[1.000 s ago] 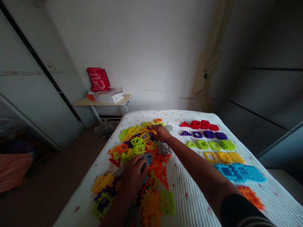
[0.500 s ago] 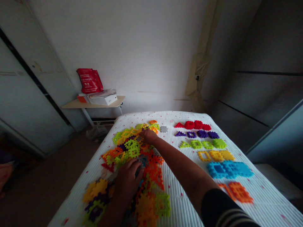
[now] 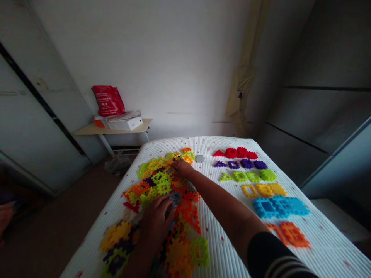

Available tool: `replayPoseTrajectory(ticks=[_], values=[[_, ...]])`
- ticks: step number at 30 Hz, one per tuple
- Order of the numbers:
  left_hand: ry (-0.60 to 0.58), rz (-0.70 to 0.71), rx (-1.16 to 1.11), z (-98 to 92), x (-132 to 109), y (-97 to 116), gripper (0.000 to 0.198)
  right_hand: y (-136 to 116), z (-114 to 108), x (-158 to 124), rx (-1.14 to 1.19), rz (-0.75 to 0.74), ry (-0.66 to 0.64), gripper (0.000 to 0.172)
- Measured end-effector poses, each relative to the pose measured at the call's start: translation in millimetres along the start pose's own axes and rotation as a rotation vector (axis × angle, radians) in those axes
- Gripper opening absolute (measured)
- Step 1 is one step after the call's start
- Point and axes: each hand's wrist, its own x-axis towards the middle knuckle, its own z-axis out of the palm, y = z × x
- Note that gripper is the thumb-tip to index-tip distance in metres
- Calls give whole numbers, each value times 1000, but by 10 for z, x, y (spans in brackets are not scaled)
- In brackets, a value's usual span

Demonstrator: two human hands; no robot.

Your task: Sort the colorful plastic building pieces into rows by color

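A mixed heap of interlocking plastic building pieces (image 3: pixel 188 210) in several colours covers the left half of the bed. My left hand (image 3: pixel 156 218) rests on the near part of this heap, fingers slightly bent and thumb apart, beside small blue-grey pieces (image 3: pixel 174 197). Farther out, my right hand (image 3: pixel 182 168) reaches into the back of the heap with its fingers drawn together near a greyish piece (image 3: pixel 169 170); its fingertips are partly hidden. A lime lattice piece (image 3: pixel 161 182) lies between the two hands. Just beyond my right hand is a flat grey square piece (image 3: pixel 199 158).
Right of my right arm, pieces lie in rows by colour: red (image 3: pixel 232 153), purple (image 3: pixel 247 164), lime (image 3: pixel 240 177), yellow (image 3: pixel 264 190), blue (image 3: pixel 279 207) and orange (image 3: pixel 294 234). A small table (image 3: pixel 113 130) by the wall carries a red bag (image 3: pixel 107 101) and a white box (image 3: pixel 127 122).
Both hands stay almost in place over the heap. The camera view has shifted slightly; the pieces show no clear movement.
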Motion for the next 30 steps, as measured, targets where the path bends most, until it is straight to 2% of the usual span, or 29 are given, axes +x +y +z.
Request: replayPoseTrajectory(ticks=[14, 20, 24, 30], values=[[7, -16, -24, -37, -19, 41, 21, 90, 72, -62, 47, -18, 126, 50], [6, -10, -16, -9, -18, 21, 23, 128, -3, -128, 43, 8, 175, 54], [7, -7, -20, 3, -24, 2, 24, 372, -138, -225, 39, 108, 222, 57], [9, -27, -35, 10, -23, 7, 22, 1010, -290, -413, 31, 246, 238, 57]])
